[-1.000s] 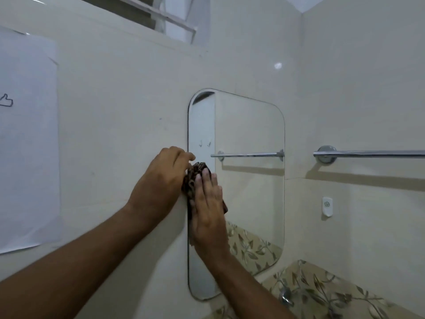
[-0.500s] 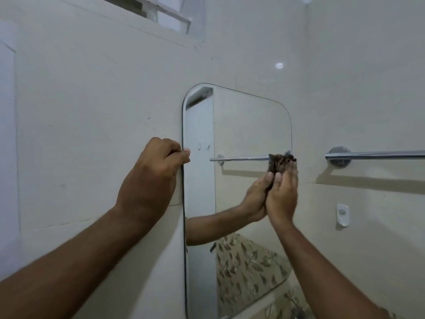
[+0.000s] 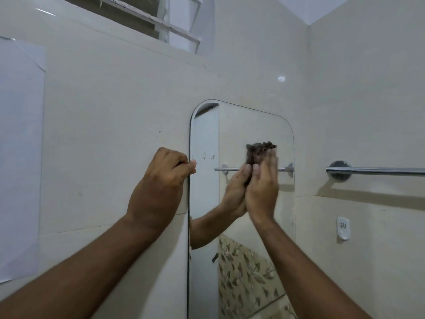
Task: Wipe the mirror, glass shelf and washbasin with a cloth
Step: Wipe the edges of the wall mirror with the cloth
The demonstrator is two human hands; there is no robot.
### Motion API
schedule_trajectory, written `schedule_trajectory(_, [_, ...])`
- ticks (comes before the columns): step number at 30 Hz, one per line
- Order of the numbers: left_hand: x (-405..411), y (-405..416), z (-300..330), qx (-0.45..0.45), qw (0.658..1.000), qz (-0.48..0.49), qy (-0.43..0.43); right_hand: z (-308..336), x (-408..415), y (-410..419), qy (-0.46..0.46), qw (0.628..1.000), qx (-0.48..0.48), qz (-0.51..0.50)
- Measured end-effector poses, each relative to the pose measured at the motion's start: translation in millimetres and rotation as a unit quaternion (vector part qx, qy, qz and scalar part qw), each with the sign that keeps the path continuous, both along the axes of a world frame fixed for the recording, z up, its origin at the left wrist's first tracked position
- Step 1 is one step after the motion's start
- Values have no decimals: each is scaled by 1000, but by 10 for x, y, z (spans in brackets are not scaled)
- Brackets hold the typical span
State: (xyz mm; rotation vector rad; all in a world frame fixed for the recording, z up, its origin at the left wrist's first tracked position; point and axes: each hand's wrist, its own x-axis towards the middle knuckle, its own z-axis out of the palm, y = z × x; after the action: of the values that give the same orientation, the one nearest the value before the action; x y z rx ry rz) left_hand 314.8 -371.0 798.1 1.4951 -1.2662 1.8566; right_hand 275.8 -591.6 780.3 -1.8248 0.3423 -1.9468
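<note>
The right hand (image 3: 262, 192) lies flat with straight fingers, pressing a dark crumpled cloth (image 3: 258, 151) against the mirror (image 3: 253, 226), toward its two o'clock corner. At the mirror's nine o'clock edge the left hand (image 3: 158, 183) curls round the rim. A chrome towel rail (image 3: 377, 170) sits at three o'clock.
</note>
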Motion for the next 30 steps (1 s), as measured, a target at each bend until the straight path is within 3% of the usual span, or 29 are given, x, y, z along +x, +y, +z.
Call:
schedule_trajectory(2, [30,299,22,-23,998,18,53,46,15,355,6,998,-59,15])
schedule_trajectory(3, [-56,126,38,6,996,19,85,52,28,508,14,996,-83,22])
schedule_trajectory(7, [-27,55,84,15,999,-6,43,-47,8,1007,30,985,-152,78])
schedule_trajectory(12, [-73,52,168,3,998,18,65,-233,-58,1175,42,974,-177,137])
schedule_trajectory(17, [-108,98,318,0,998,28,59,-107,-51,1029,52,966,-225,116])
schedule_trajectory(25, [-53,-42,736,-31,998,54,32,573,-3,847,33,974,-210,83])
schedule_trajectory(30, [-43,-66,741,-57,998,13,7,844,62,252,-4,989,-147,37])
